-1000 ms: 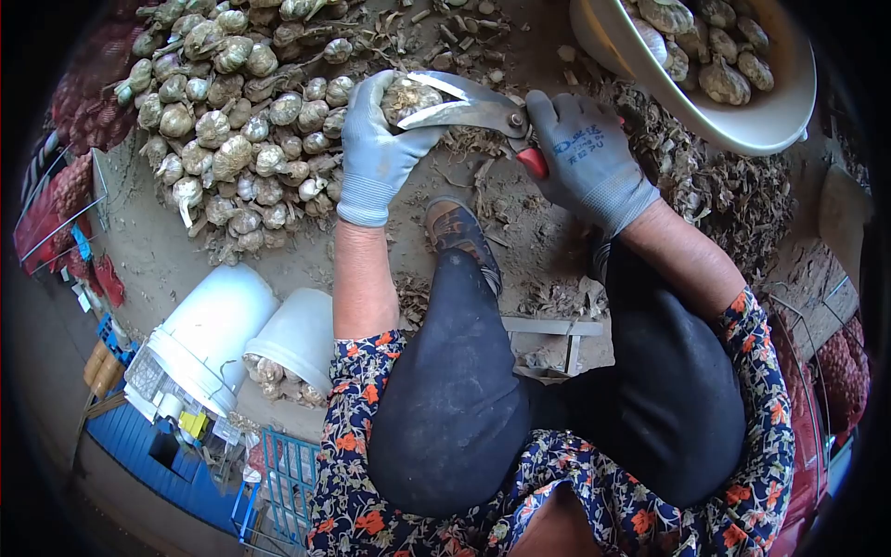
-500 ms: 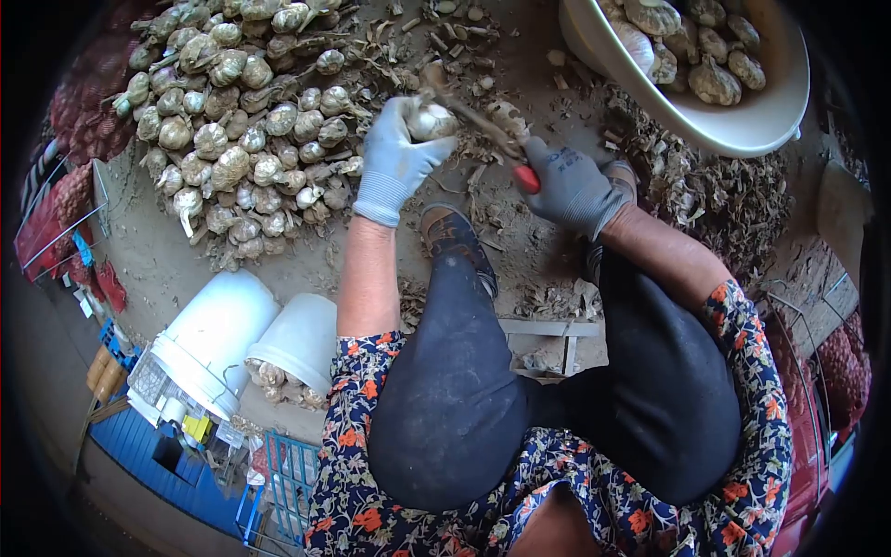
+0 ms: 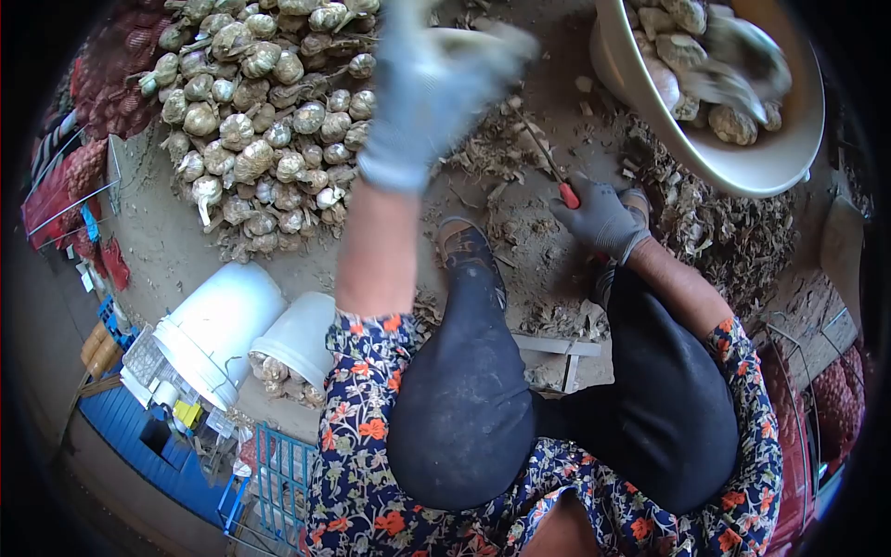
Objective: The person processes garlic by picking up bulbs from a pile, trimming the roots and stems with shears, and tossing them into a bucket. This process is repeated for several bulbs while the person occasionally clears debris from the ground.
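Observation:
My left hand point(image 3: 436, 102), in a grey-white glove, is blurred by motion at the top middle, beside the garlic pile point(image 3: 255, 139). Its thumb and fingers look spread, with no bulb visible in them. My gloved right hand point(image 3: 603, 223) is closed on the red handle of a knife point(image 3: 548, 158), whose thin blade points up and left over the dirt floor. Smeared pale shapes, seemingly garlic in motion, show inside the cream basin point(image 3: 705, 167) at the upper right, above other garlic bulbs point(image 3: 733, 123).
Dry stems and husks point(image 3: 733, 223) lie heaped below the basin. Two white buckets lie tipped at the left: a larger bucket point(image 3: 223, 320) and a smaller bucket point(image 3: 302, 339) with garlic at its mouth. Red mesh sacks point(image 3: 116, 88) stand at the far left.
The garlic bulb has left my left hand, which has moved up and opened. Blurred shapes now show in the basin. My right hand has shifted slightly right and down, still holding the knife.

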A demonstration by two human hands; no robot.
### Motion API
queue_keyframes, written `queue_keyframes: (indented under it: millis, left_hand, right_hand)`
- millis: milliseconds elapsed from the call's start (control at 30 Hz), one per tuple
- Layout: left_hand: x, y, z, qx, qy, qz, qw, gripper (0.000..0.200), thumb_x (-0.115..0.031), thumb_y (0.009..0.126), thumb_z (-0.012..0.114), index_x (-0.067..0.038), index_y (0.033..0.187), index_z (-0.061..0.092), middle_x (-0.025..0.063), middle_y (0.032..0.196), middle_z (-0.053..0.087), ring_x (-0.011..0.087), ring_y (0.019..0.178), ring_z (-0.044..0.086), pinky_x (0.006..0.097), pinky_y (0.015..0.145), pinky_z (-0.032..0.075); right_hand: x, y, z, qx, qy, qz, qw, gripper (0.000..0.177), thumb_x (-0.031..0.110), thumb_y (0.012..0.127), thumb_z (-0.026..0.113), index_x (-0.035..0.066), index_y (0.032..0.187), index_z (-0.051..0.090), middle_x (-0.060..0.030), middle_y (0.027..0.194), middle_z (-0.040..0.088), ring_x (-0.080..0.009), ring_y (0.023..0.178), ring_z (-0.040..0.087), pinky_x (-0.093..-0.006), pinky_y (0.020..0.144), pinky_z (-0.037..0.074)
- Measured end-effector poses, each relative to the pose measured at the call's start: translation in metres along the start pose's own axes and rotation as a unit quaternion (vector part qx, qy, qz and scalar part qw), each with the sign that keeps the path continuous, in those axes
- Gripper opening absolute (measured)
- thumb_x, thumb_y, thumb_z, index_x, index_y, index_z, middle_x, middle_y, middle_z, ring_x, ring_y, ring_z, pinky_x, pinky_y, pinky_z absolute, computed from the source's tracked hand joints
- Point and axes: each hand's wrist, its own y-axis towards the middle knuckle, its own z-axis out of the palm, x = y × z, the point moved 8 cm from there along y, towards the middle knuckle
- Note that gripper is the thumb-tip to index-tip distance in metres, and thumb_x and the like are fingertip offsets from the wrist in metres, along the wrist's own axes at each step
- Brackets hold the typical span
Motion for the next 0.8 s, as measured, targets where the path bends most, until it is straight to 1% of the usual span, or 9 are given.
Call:
queue_keyframes:
  millis: [33, 100, 167, 267, 333, 367, 433, 633, 800]
  left_hand:
    - [0.039, 0.018, -0.033, -0.081, 0.044, -0.094, 0.991, 0.06, -0.012, 0.076, 0.073, 0.003, 0.127, 0.045, 0.0189, 0.124, 0.053, 0.0182, 0.089, 0.062, 0.0293, 0.07, 0.054]
    - [0.115, 0.04, -0.088, -0.064, 0.526, -0.119, 0.839, 0.051, -0.021, 0.083, 0.064, -0.007, 0.13, 0.048, 0.0249, 0.12, 0.05, 0.0345, 0.101, 0.061, 0.0451, 0.088, 0.05]
    - [0.187, 0.039, -0.113, 0.005, 0.617, -0.163, 0.77, 0.045, -0.015, 0.082, 0.063, -0.022, 0.125, 0.054, 0.0197, 0.127, 0.045, 0.0408, 0.103, 0.059, 0.0447, 0.088, 0.049]
    - [0.222, 0.032, -0.117, 0.048, 0.601, -0.158, 0.782, 0.047, -0.012, 0.079, 0.068, -0.017, 0.124, 0.053, 0.0193, 0.122, 0.05, 0.0391, 0.104, 0.058, 0.0458, 0.091, 0.048]
    - [0.203, 0.023, -0.121, -0.057, 0.378, -0.062, 0.922, 0.052, -0.009, 0.076, 0.072, -0.01, 0.123, 0.05, 0.0176, 0.111, 0.058, 0.0316, 0.094, 0.064, 0.0418, 0.08, 0.054]
    - [0.187, 0.008, -0.105, -0.093, 0.074, -0.15, 0.982, 0.057, -0.01, 0.075, 0.077, -0.006, 0.123, 0.047, 0.0116, 0.098, 0.064, 0.0214, 0.078, 0.067, 0.0315, 0.065, 0.056]
    - [0.159, -0.011, -0.075, -0.059, -0.185, -0.147, 0.97, 0.053, -0.014, 0.079, 0.075, -0.007, 0.124, 0.047, 0.0059, 0.093, 0.064, 0.0136, 0.066, 0.065, 0.022, 0.054, 0.053]
    - [0.133, -0.061, -0.042, -0.045, -0.433, -0.162, 0.886, 0.037, -0.007, 0.086, 0.066, -0.014, 0.119, 0.051, 0.0031, 0.096, 0.062, 0.0129, 0.077, 0.064, 0.0177, 0.055, 0.05]
    - [0.113, -0.07, -0.035, -0.074, -0.388, -0.117, 0.911, 0.036, -0.003, 0.084, 0.067, -0.012, 0.115, 0.05, 0.0057, 0.101, 0.059, 0.017, 0.08, 0.061, 0.0227, 0.068, 0.053]
  right_hand:
    - [0.0, 0.002, -0.003, -0.022, -0.004, -0.012, 1.0, 0.039, 0.034, 0.083, 0.059, -0.003, 0.095, 0.052, -0.0287, 0.09, 0.062, -0.0427, 0.094, 0.061, -0.0456, 0.083, 0.046]
    - [-0.002, 0.005, -0.006, -0.018, -0.001, -0.012, 1.0, 0.04, 0.034, 0.083, 0.059, -0.003, 0.097, 0.052, -0.0284, 0.091, 0.062, -0.0434, 0.095, 0.06, -0.0454, 0.084, 0.046]
    - [-0.006, 0.005, -0.002, 0.006, 0.011, 0.008, 1.0, 0.041, 0.034, 0.083, 0.059, -0.003, 0.098, 0.051, -0.0285, 0.091, 0.062, -0.0438, 0.095, 0.06, -0.0458, 0.084, 0.046]
    - [0.002, 0.008, -0.001, 0.002, -0.014, -0.029, 0.999, 0.035, 0.031, 0.084, 0.061, 0.0, 0.095, 0.05, -0.0248, 0.085, 0.061, -0.0414, 0.085, 0.061, -0.0439, 0.074, 0.045]
    - [0.008, 0.01, -0.001, -0.008, -0.014, -0.056, 0.998, 0.033, 0.03, 0.084, 0.061, 0.0, 0.094, 0.05, -0.0241, 0.083, 0.06, -0.0414, 0.083, 0.06, -0.0439, 0.073, 0.045]
    - [0.012, 0.01, -0.002, -0.016, -0.016, -0.082, 0.996, 0.032, 0.029, 0.084, 0.061, 0.001, 0.094, 0.049, -0.0235, 0.081, 0.059, -0.0415, 0.082, 0.059, -0.0439, 0.072, 0.045]
    - [0.021, 0.006, -0.004, -0.013, 0.011, -0.088, 0.996, 0.03, 0.027, 0.084, 0.061, 0.001, 0.093, 0.048, -0.0232, 0.079, 0.057, -0.0416, 0.08, 0.059, -0.0442, 0.071, 0.044]
    - [0.041, -0.009, -0.007, -0.01, 0.054, -0.114, 0.992, 0.029, 0.024, 0.085, 0.061, 0.001, 0.094, 0.048, -0.0238, 0.081, 0.055, -0.0402, 0.079, 0.058, -0.0442, 0.07, 0.043]
    - [0.054, -0.034, 0.007, 0.031, 0.133, -0.127, 0.983, 0.04, 0.036, 0.085, 0.06, 0.0, 0.098, 0.05, -0.0259, 0.095, 0.059, -0.0423, 0.094, 0.058, -0.046, 0.079, 0.046]
